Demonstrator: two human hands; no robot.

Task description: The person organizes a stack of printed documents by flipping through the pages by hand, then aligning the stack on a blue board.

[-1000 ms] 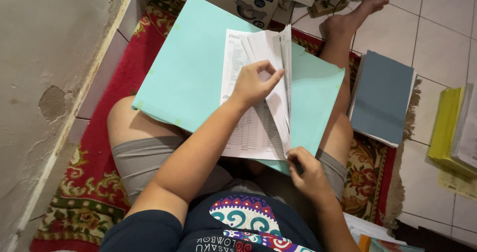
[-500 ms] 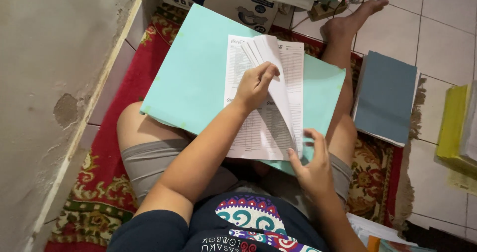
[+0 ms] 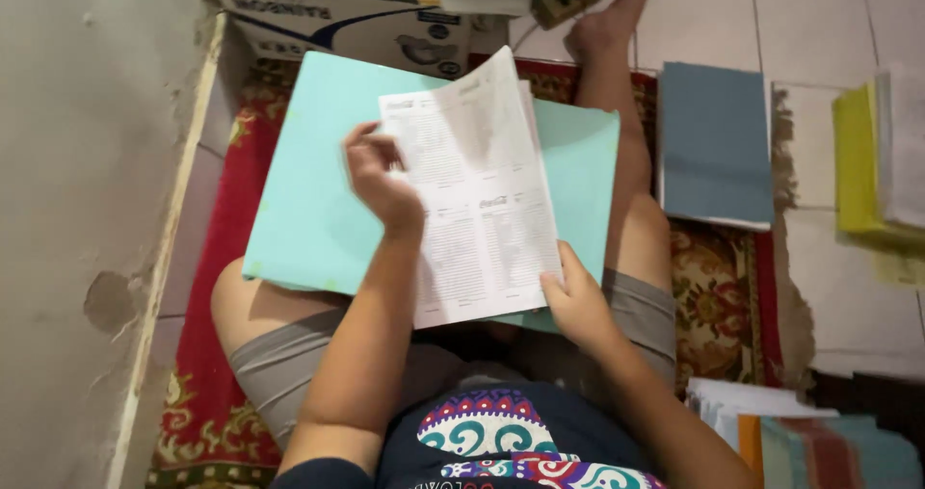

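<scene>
Tiled floor with a red patterned rug [image 3: 222,258] ran along a bare grey wall; person sat on the rug, legs out. Turquoise folder [image 3: 318,190] lay open across the lap as the working surface. Stack of printed sheets [image 3: 482,210] sat on the folder's right half, bottom edge overhanging the near edge.

Left hand [image 3: 381,181] curled at the stack's left edge, fingers pinching the top sheet and lifting it; that sheet bowed up near the far edge. Right hand [image 3: 578,301] lay mostly flat, thumb pressing the stack's near-right corner.

Handling, my read: thin paper, light, floppy, creases easily, sheets slide on each other. Best grip is an edge or corner pinch, other hand pinning the stack.

Grey-blue folder [image 3: 713,142] lay on the rug's right edge, cardboard box [image 3: 356,26] at the far edge.
</scene>
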